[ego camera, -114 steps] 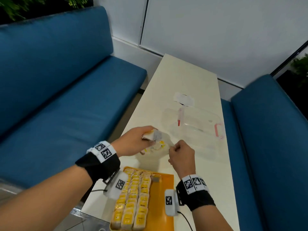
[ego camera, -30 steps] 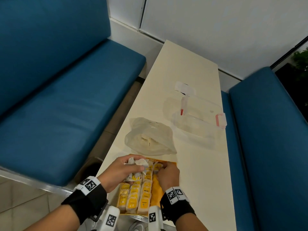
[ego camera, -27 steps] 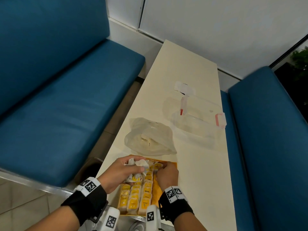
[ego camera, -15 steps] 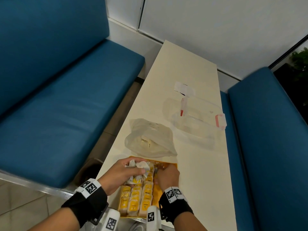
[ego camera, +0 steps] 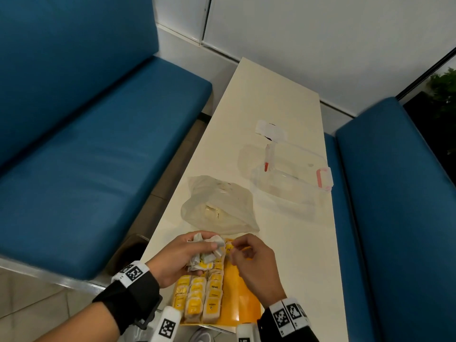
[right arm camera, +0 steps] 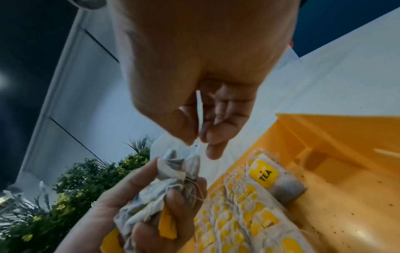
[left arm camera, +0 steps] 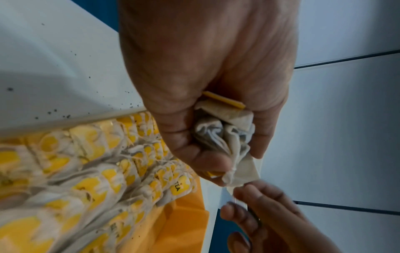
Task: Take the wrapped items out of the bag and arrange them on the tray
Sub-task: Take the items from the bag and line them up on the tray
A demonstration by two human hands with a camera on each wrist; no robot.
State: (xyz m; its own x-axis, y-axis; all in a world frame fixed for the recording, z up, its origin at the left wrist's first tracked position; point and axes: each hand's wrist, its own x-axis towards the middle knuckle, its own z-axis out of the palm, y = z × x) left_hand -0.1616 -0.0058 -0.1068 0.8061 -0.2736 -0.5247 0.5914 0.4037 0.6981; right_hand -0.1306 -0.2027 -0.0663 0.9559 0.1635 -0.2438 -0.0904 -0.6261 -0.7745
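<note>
We are in the placing step, over the far end of the orange tray (ego camera: 243, 290), which sits at the near end of the white table (ego camera: 291, 243). Our left hand (ego camera: 182, 257) is closed round a bunch of tea bags (ego camera: 206, 253), fingers and thumb curled tight so the crumpled paper and yellow tags stick out at the top. Our right hand (ego camera: 254, 265) is drawn into a pinch: thumb and forefinger nip something thin and white, it seems the string or paper edge of 1 bag in that bunch, just beside the left fingertips. We cannot tell for certain which.

On the tray, rows of tea bags (ego camera: 199, 292) with yellow tags lie packed along its left side, while the right side is bare orange. The clear plastic bag (ego camera: 219, 206) lies on the table just beyond the tray, with a few pale items visible inside.

The next move, as we judge it, calls for teasing 1 bag free of the handful without dragging tangled strings, then laying it at the far end of a row, tag up. More trips to the bag appear needed.

Beyond the bag stands a clear lidded container (ego camera: 291, 176).
</note>
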